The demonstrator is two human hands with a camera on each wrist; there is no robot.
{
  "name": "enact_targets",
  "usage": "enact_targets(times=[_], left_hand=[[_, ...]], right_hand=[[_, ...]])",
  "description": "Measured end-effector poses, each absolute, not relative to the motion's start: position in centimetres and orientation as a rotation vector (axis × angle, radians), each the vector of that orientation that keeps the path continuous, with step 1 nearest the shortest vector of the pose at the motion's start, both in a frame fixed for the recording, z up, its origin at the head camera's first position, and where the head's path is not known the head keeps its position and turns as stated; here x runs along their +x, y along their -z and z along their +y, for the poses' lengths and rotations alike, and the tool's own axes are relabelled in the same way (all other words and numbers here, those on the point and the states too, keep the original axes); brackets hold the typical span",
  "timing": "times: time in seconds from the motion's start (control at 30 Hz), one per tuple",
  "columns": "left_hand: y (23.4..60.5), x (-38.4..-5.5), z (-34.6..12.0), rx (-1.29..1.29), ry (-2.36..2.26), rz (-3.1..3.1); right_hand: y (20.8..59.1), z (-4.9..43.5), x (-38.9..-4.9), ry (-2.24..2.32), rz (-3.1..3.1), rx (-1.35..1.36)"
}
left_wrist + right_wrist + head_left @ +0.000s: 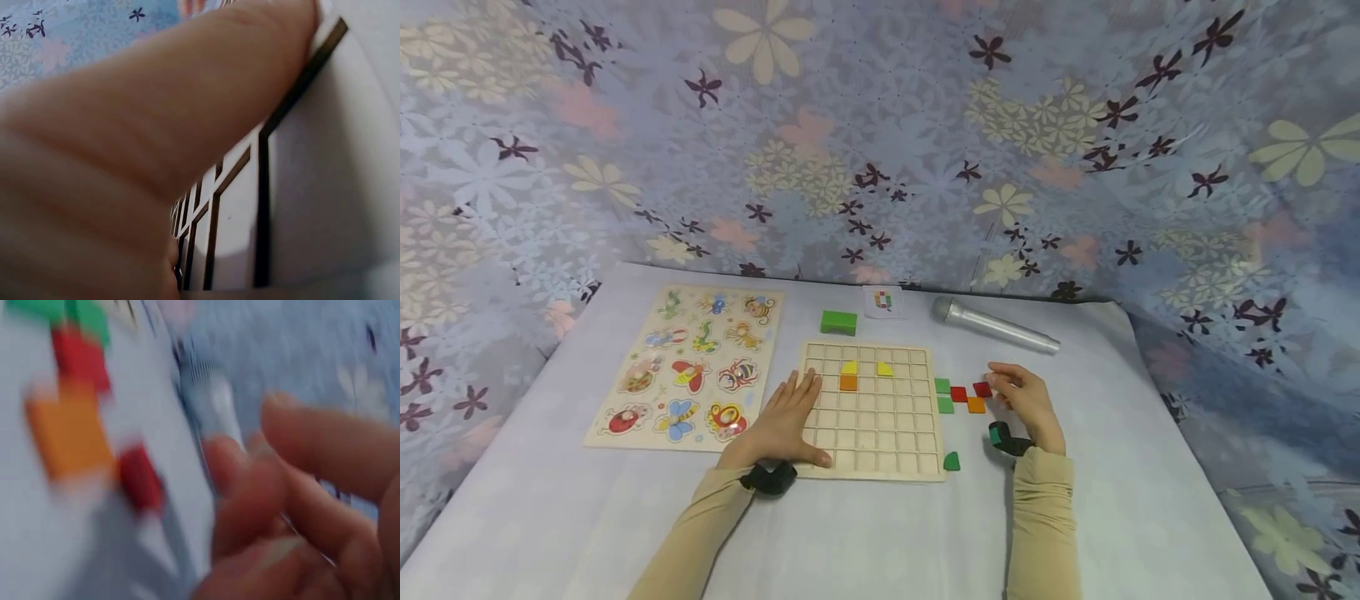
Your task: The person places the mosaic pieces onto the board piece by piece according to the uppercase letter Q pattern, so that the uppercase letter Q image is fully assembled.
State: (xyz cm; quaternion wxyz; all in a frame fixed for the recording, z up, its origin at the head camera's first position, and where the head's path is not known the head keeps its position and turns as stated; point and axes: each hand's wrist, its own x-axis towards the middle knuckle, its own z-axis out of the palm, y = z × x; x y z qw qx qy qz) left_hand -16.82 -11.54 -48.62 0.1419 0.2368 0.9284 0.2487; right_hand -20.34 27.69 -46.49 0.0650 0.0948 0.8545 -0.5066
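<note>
My left hand [784, 421] rests spread on the left edge of a wooden grid board [867, 442]. In the left wrist view, part of that hand [187, 94] covers much of the grid. Yellow pieces [885, 368] and an orange square [847, 382] sit in the board's upper cells. Off the board's right side, my right hand [1026, 404] hovers with loosely bent fingers beside a dark red tile [982, 389]. The right wrist view, blurred, has this red tile [140, 478] apart from the fingers. Another red tile [958, 394], an orange tile [976, 405] and green tiles [945, 405] lie close by.
A board with insect pictures [688, 375] lies at the left. Behind the grid are a green block [838, 322] and a small pattern card [883, 302]. A silver microphone [1000, 325] lies at the back right. One green rounded piece [952, 462] is by the grid's lower right corner.
</note>
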Motion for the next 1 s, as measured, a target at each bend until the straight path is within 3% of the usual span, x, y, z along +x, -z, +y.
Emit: enact_targets(times=[0.23, 0.57, 1.0], left_hand=[[48.6, -16.9, -11.7, 0.667, -0.723, 2.691], [48.6, -16.8, -11.5, 0.671, -0.711, 2.687], [48.6, -16.8, -11.4, 0.668, -0.724, 2.672]], right_hand=[[47.2, 29.9, -19.5, 1.315, 2.522, 0.146], [48.4, 29.5, -19.6, 1.354, 2.526, -0.051], [48.0, 27.1, -19.9, 1.315, 2.663, 0.07]])
